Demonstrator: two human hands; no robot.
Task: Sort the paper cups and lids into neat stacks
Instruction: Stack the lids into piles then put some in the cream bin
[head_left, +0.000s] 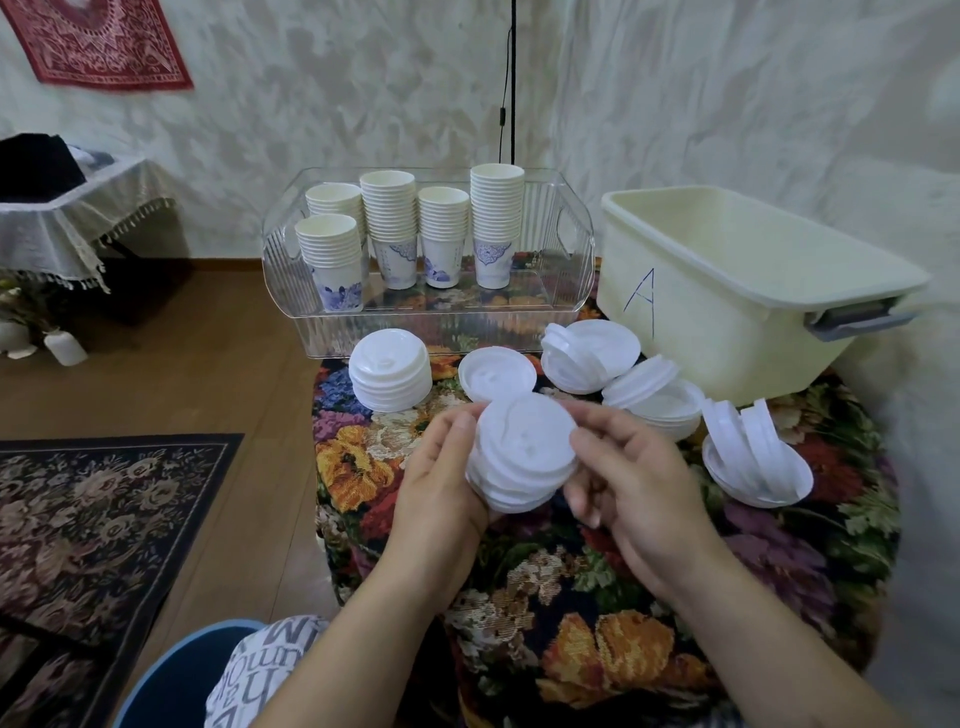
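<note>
A round bench (597, 613) covered in a dark floral tapestry cloth carries everything. At its far edge sits a clear ribbed plastic tray (291, 291). To the right stands a cream plastic bin (727, 317) marked with the letter A. In front of them, white lids lie directly on the cloth: a neat stack (389, 376) at the left, a single lid (496, 371) beside it, and untidy leaning piles (649, 395) toward the right.

White lids (522, 457) lie in loose tilted piles (one neat stack (389, 371)); paper cups (410, 228) stand nested upright.
</note>
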